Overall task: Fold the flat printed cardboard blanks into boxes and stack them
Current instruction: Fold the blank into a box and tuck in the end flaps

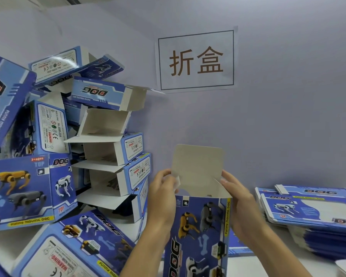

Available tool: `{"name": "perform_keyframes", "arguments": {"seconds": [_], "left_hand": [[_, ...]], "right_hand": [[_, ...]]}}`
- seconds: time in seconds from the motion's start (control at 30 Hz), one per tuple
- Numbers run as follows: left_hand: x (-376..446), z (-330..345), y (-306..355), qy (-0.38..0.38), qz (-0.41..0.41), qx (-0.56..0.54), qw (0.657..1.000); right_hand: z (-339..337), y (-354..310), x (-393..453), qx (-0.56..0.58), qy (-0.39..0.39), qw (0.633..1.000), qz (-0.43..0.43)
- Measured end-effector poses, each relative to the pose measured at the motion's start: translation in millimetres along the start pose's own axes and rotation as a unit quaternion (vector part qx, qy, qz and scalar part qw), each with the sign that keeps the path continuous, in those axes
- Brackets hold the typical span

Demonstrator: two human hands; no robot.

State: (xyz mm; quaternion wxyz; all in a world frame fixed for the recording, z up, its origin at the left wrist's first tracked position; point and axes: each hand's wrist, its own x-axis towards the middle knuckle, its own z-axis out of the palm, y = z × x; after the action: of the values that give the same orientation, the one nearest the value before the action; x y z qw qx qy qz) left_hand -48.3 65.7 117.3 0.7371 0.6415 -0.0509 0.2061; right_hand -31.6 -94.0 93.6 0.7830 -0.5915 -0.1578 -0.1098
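Box in hand: a blue printed box (200, 232), already opened into a tube, stands upright near the centre of the scene, its grey lid flap (197, 166) raised and not yet tucked.
Left hand: the left hand (162, 196) pinches the small side flap at the box's upper left corner.
Right hand: the right hand (238, 200) grips the upper right corner, fingers curled on the opposite side flap; whether that flap is already folded in cannot be told from this angle.
Done: a loose heap of folded boxes (112, 148) leans against the far wall on the left, several with ends open, more tumbled than stacked.
Left to do: a pile of flat blanks (312, 208) waits on the table (268, 264) at right.
Setting: a printed wall sign (196, 59) hangs above.
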Motion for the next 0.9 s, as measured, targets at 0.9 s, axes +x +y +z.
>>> {"name": "perform_keyframes", "arguments": {"seconds": [0.9], "left_hand": [[-1.8,-0.3,-0.9,0.046,0.144,0.061,0.987]], "right_hand": [[-13.4,-30.5,-0.9,-0.306,0.030,0.950,0.059]]}}
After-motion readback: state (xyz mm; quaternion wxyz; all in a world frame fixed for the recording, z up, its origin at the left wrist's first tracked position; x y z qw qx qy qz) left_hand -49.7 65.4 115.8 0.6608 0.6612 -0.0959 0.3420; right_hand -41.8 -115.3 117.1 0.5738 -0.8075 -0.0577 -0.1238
